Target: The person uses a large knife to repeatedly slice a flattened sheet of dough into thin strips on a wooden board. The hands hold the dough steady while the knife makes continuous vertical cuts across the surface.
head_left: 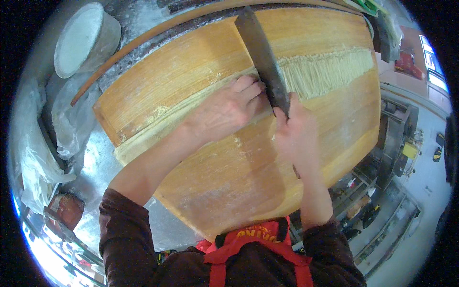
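One tub [111,39] stands far left, its contents hard to make out, beside crumpled plastic [71,125]. Folded dough [147,134] crosses the board [215,186], partly hidden by the left hand [232,105], curled fingers on it; whether they pinch, I cannot tell. The right hand [297,133] grasps the knife [262,55] by its covered handle; cut strands [330,74] lie near the right edge, bare board in front.

Dough [150,136] lies on the board [229,177], noodles [330,71] to its right (the knife [265,62] between them), a bucket [105,43] behind left.
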Demonstrator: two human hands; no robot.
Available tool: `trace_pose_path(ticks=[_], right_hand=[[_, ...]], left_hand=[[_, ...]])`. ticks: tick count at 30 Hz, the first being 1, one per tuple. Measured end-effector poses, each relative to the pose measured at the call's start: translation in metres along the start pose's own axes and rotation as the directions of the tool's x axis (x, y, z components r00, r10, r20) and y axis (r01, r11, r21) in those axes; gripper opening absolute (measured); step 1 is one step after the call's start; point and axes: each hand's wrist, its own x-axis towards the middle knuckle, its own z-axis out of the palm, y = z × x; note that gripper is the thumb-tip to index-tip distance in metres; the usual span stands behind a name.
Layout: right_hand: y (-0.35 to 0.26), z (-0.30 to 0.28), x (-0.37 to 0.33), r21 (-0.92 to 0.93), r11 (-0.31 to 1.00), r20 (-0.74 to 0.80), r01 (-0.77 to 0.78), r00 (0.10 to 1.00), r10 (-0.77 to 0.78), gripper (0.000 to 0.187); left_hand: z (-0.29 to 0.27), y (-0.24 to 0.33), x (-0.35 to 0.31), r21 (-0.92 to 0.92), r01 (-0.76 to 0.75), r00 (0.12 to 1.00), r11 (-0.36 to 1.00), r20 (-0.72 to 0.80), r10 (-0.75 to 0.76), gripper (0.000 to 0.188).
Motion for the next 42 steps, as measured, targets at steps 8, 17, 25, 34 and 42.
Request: trace_pose_path(ticks=[8,17,25,34,42], right_hand=[[-0.009,-0.019,-0.042,-0.106,0.994,0.08,0.0,0.997,0.008,0.017],[-0.003,0.001,-0.001,-0.082,0.996,0.016,0.017,1.0,-0.016,0.019],[-0.013,-0.02,-0.042,-0.115,0.99,0.037,0.078,0.997,-0.074,0.018],[-0.021,-0.002,-0.008,-0.152,0.987,0.059,-0.061,0.996,0.07,0.02],[-0.017,-0.013,-0.035,-0.08,0.992,-0.031,0.094,0.995,-0.096,0.015]], left_hand=[[0.002,-0.002,-0.003,0.023,-0.006,1.0,1.0,0.012,0.005,0.037],[0.0,-0.001,0.0,0.046,-0.031,0.998,0.998,-0.047,0.034,0.03],[0.001,-0.003,-0.005,0.036,-0.027,0.998,0.999,-0.058,0.029,0.033],[0.003,-0.003,-0.004,0.036,-0.043,0.994,0.998,-0.096,0.047,0.031],[-0.001,-0.001,-0.008,0.043,-0.009,1.0,0.999,0.018,0.009,0.034]])
